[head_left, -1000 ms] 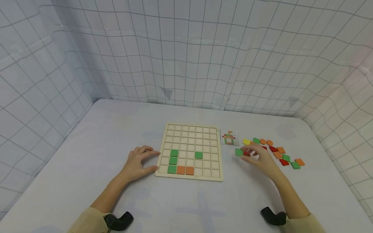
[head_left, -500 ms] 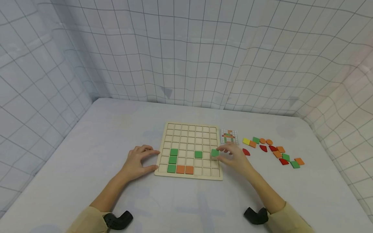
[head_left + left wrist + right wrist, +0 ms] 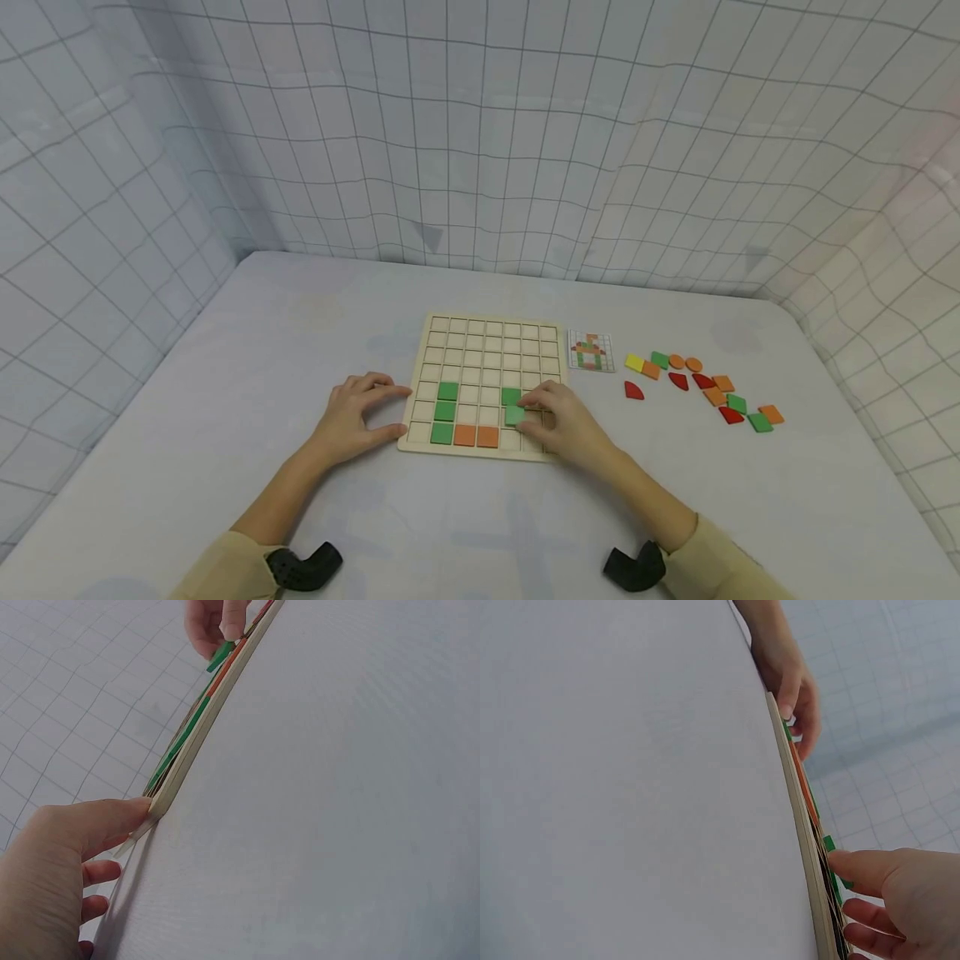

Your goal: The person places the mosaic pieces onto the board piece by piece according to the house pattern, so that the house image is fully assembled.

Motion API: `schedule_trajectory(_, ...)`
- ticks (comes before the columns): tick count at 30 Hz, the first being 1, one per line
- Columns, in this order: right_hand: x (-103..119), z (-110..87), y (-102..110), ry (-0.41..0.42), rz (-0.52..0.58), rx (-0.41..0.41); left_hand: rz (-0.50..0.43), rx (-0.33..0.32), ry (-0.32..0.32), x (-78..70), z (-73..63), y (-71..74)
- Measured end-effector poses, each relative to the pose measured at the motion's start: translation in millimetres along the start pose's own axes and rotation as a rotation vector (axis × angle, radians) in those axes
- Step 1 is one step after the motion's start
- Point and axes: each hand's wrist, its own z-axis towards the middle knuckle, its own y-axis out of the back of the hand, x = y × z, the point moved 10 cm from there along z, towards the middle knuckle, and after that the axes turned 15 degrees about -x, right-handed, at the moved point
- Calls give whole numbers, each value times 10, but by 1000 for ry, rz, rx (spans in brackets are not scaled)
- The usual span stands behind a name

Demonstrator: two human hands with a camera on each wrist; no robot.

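A pale wooden grid board (image 3: 475,342) lies on the table. My left hand (image 3: 356,421) touches its left edge with thumb and index finger; in the left wrist view the thumb lies at the board's corner. Between thumb and fingers my right hand (image 3: 566,425) pinches a green square tile (image 3: 513,416), held over a cell just in front of another green tile (image 3: 511,396). That held tile looks tilted in the left wrist view (image 3: 220,656). On the board's left side is a column of green tiles (image 3: 445,412), with two orange square tiles (image 3: 465,435) along the front row.
A small printed pattern card (image 3: 591,350) lies right of the board. Farther right are scattered loose pieces: a yellow square (image 3: 633,362), orange circles (image 3: 676,362), red quarter-circles (image 3: 633,390), and green and orange squares (image 3: 723,383). White grid-patterned sheets rise behind and at both sides.
My right hand has carried the green tile leftward from the loose pieces to over the board. A red quarter-circle once behind its fingers now shows on the table. My left hand stays at the board's edge.
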Motion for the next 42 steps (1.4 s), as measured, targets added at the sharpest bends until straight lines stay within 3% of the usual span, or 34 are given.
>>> schedule_trajectory(7, 56, -11, -18, 53, -25, -40, 0, -1, 3, -12, 3, 9)
schedule_trajectory(19, 58, -13, -52, 34, -73, -25, -1, 5, 14, -1, -1, 4)
schedule_trajectory(33, 36, -12, -14, -8, -3, -28, -2, 1, 8, 8, 3, 3)
schedule_trajectory(37, -9, 35, 94, -57, 31, -41, -7, -1, 8, 5, -1, 4)
schedule_trajectory(42, -133, 117, 407, -77, 0, -130, -10, -7, 4, -9, 1, 10)
